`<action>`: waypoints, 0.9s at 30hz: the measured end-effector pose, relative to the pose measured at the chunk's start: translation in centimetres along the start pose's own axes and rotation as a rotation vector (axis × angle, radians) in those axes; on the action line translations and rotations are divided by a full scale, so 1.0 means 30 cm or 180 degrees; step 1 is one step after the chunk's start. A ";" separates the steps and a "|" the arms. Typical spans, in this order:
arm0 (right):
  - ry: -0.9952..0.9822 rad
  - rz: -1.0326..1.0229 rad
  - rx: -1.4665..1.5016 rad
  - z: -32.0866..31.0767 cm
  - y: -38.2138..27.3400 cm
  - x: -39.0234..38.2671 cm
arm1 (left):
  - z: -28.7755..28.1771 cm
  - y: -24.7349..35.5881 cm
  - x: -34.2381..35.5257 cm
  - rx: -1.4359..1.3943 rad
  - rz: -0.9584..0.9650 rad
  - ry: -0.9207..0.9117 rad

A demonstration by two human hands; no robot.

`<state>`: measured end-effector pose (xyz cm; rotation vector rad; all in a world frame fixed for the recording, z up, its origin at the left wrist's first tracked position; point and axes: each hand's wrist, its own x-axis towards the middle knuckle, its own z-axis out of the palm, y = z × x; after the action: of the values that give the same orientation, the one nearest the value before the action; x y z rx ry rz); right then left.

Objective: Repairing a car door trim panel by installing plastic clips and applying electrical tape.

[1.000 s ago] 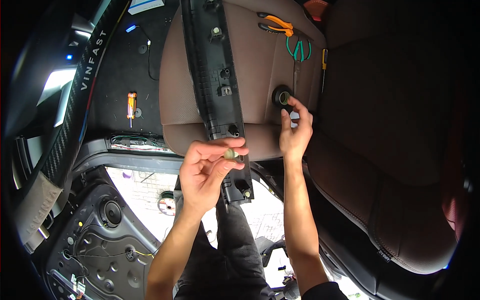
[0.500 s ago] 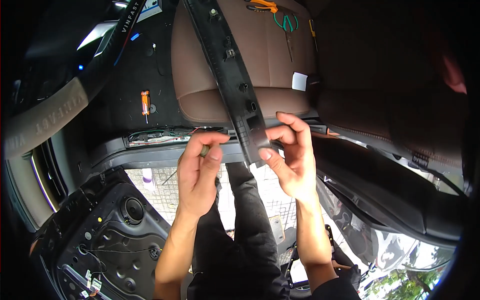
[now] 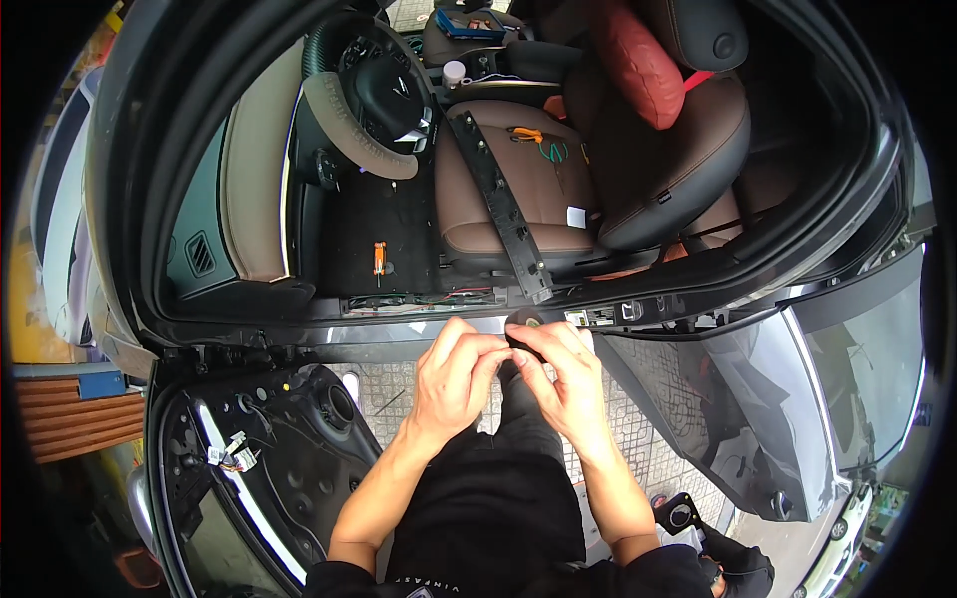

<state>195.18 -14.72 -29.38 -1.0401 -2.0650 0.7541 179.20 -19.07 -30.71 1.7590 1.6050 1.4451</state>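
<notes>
My left hand (image 3: 454,384) and my right hand (image 3: 563,384) meet in front of the door sill, with fingertips pinched close together. A small dark round thing with a pale greenish middle (image 3: 525,323), perhaps a roll of tape, sits against the fingers of my right hand. What the left fingertips pinch is too small to make out. Just beyond my hands, a long black plastic trim strip (image 3: 501,199) lies slantwise over the brown seat (image 3: 477,214), clip side up. Its near end reaches the sill and neither hand touches it.
Orange-handled pliers (image 3: 524,135), green-handled scissors (image 3: 554,151) and a white card (image 3: 576,217) lie on the seat. An orange tool (image 3: 380,259) is on the floor mat. Wiring shows along the sill. An opened door panel (image 3: 299,458) stands at left, another door (image 3: 748,399) at right. A person (image 3: 728,558) is low right.
My hands have come together, and my right hand has let go of the trim strip, which now rests across the seat and sill. My view has pulled back and shows more of the car.
</notes>
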 end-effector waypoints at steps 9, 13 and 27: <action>0.0081 0.0779 0.1717 -0.093 -0.008 -0.088 | -0.104 0.122 -0.107 -0.1881 -0.1226 -0.0339; 0.0044 0.1325 0.2487 -0.155 0.036 -0.119 | -0.049 0.157 -0.119 -0.2249 -0.1685 -0.0374; -0.0409 0.0768 0.2047 -0.279 0.058 -0.071 | 0.220 0.247 -0.108 -0.1712 -0.0849 0.0626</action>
<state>203.45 -14.07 -26.42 -0.8812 -1.6203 1.5158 189.12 -21.74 -28.94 1.0910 1.3053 1.7455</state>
